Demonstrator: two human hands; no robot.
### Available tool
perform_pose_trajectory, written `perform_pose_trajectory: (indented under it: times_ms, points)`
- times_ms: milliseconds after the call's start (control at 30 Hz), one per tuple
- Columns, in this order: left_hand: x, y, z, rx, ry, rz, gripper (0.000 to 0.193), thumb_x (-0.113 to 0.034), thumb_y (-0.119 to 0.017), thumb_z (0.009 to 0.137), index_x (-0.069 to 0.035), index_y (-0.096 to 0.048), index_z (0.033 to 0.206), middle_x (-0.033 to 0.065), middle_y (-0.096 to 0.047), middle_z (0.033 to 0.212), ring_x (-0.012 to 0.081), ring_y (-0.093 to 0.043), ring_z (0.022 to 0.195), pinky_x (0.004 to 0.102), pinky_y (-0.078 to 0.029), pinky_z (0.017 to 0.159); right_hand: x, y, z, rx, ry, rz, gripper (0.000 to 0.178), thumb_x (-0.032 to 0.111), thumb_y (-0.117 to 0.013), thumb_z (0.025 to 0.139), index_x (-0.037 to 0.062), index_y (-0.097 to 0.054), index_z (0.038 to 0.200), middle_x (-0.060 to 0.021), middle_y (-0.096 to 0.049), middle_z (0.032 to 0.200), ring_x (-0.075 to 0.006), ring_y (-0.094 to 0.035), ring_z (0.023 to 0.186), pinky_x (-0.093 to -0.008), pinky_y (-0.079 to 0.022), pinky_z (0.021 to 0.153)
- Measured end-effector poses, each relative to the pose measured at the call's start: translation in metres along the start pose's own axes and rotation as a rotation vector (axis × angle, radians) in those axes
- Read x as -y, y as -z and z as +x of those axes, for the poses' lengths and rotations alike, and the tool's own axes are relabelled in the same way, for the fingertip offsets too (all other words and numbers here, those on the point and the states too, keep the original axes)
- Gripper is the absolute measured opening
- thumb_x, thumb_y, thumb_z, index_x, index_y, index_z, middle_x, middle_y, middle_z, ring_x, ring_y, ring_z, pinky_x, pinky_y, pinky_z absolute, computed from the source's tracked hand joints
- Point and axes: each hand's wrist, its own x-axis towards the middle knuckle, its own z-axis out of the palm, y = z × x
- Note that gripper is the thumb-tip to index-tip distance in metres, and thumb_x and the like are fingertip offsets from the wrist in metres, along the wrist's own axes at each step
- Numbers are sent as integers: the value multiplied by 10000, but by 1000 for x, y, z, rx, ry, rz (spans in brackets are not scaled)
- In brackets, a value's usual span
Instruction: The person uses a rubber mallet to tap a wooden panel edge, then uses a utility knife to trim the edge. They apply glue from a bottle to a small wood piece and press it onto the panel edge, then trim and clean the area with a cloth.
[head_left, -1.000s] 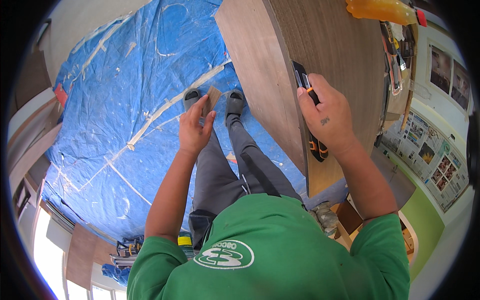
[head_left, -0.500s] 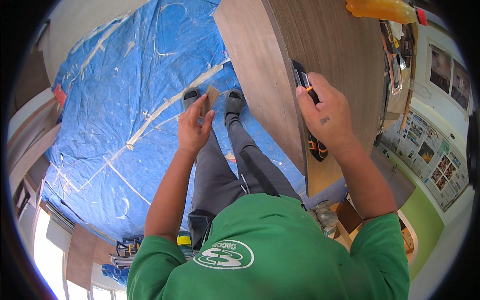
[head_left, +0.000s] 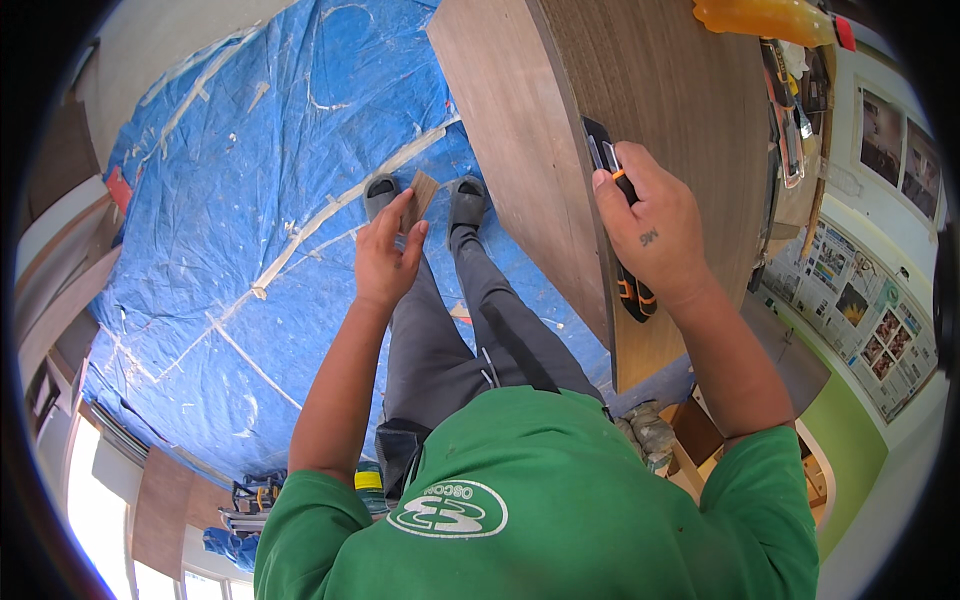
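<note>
My right hand (head_left: 655, 225) is closed round a black and orange utility knife (head_left: 622, 188) at the near edge of a wood-grain panel (head_left: 650, 70). The knife's metal tip points away from me. A second dark tip lies alongside it, and a black and orange handle end (head_left: 635, 298) shows below my palm; whether these belong to one tool or two, I cannot tell. Off to the left, over the floor, my left hand (head_left: 388, 255) has a small brown wood-grain strip (head_left: 424, 192) between its thumb and index finger.
Blue sheeting (head_left: 240, 200) with pale tape lines covers the floor under my slippers (head_left: 467, 205). An orange-filled bottle (head_left: 765, 20) lies at the panel's far right. Several hand tools (head_left: 787, 110) rest along the right side. Boards (head_left: 70, 290) lean at the left.
</note>
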Motion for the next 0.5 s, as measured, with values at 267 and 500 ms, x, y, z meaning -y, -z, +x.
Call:
perform_pose_trajectory:
  times_ms: [267, 500]
  points:
    - [0, 2, -1, 0, 3, -1, 467, -253, -730, 968, -110, -624, 1401, 124, -735, 1178, 296, -705, 954, 416, -490, 860, 4, 0, 1, 13, -14, -39, 145, 161, -642, 960, 28, -604, 1004, -209, -627, 771, -430, -639, 706, -487, -492, 631]
    - [4, 0, -3, -7, 6, -17, 475, -259, -732, 969, -121, -618, 1409, 119, -736, 1175, 295, -705, 953, 415, -487, 854, 6, -5, 4, -47, 13, -22, 137, 150, -640, 957, 25, -585, 964, -204, -610, 752, -427, -626, 684, -476, -480, 606]
